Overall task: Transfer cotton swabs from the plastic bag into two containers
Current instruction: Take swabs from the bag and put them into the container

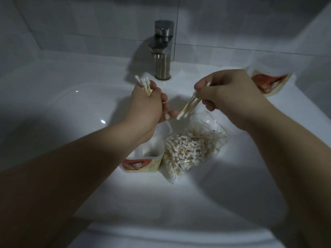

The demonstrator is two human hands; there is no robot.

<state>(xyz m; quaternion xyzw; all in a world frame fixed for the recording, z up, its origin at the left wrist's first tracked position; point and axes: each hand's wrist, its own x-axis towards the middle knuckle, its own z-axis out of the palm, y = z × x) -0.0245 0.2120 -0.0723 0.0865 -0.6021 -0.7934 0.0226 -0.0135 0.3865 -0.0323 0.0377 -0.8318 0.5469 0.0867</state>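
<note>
Steel faucet (162,51) on a white sink (71,113), left hand (148,102) front-left of the faucet gripping a swab bundle (144,84), right hand (227,92) front-right pinching a few swabs (189,107), plastic bag (189,149) and open labelled container (148,158) farther in front, second labelled container (268,83) to the faucet's right.

Two bare forearms are showing, uncovered from the frame's lower edge up to the wrists. The left grip (145,106) is showing short fingernails, the right grip (231,92) rounded knuckles. Dim shadow is covering the nearer parts of both arms.
</note>
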